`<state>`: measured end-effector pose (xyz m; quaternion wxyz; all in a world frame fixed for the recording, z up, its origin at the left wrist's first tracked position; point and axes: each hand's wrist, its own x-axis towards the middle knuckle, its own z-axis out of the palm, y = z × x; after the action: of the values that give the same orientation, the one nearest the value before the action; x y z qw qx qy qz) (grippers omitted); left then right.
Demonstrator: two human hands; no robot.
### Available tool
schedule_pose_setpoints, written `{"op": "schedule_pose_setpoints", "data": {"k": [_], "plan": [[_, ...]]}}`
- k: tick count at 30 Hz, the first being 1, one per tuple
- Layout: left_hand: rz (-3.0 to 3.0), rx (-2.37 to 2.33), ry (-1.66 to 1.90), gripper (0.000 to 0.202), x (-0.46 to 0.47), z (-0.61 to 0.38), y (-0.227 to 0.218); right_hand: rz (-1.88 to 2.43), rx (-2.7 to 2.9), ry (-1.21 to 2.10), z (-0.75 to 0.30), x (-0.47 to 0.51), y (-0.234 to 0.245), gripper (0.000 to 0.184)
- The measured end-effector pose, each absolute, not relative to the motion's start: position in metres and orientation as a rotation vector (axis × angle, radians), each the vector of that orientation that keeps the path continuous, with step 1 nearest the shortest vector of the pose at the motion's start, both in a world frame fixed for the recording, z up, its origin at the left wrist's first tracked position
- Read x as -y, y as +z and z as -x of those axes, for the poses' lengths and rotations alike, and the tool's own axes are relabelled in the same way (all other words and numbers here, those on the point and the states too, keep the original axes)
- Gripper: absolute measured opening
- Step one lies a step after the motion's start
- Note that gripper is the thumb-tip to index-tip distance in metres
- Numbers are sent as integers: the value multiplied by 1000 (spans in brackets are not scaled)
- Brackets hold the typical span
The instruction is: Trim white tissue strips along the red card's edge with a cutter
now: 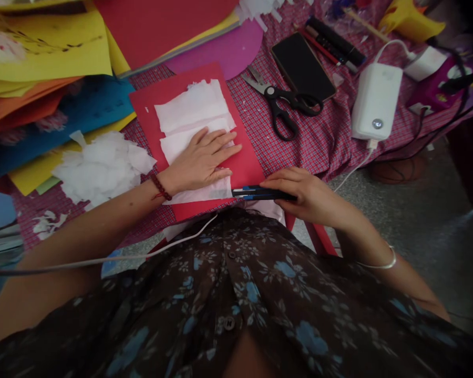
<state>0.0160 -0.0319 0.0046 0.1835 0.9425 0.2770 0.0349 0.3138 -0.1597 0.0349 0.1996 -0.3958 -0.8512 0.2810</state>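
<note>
My left hand (203,157) lies flat with its fingers spread, pressing on white tissue-like paper (195,107). That paper rests in pieces on a red sheet (246,142) in front of me. At the near right corner of the paper, my right hand (299,191) grips a black-and-blue stapler (252,193). The stapler's front end meets the paper's edge; whether its jaws are pressed together, I cannot tell. A pile of torn white paper pieces (104,165) sits left of the red sheet.
Black-handled scissors (281,105) and a dark phone (303,65) lie right of the sheet. Farther right stands a white power bank (378,100) with a cable. Stacked coloured papers (63,47) fill the back left. A white cable (142,256) crosses before my body.
</note>
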Motion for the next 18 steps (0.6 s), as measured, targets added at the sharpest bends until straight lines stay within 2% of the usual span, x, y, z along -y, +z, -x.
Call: {"op": "schedule_pose_setpoints", "data": {"k": [3, 6, 18], "plan": [[-2619, -815, 98, 70, 33, -17, 6, 1127, 2373, 755, -315, 161, 35, 39], [-2620, -829, 83, 66, 33, -17, 6, 1106, 2387, 723, -310, 161, 32, 39], [-2715, -748, 109, 77, 33, -16, 3, 1016, 2415, 705, -292, 161, 29, 34]]}}
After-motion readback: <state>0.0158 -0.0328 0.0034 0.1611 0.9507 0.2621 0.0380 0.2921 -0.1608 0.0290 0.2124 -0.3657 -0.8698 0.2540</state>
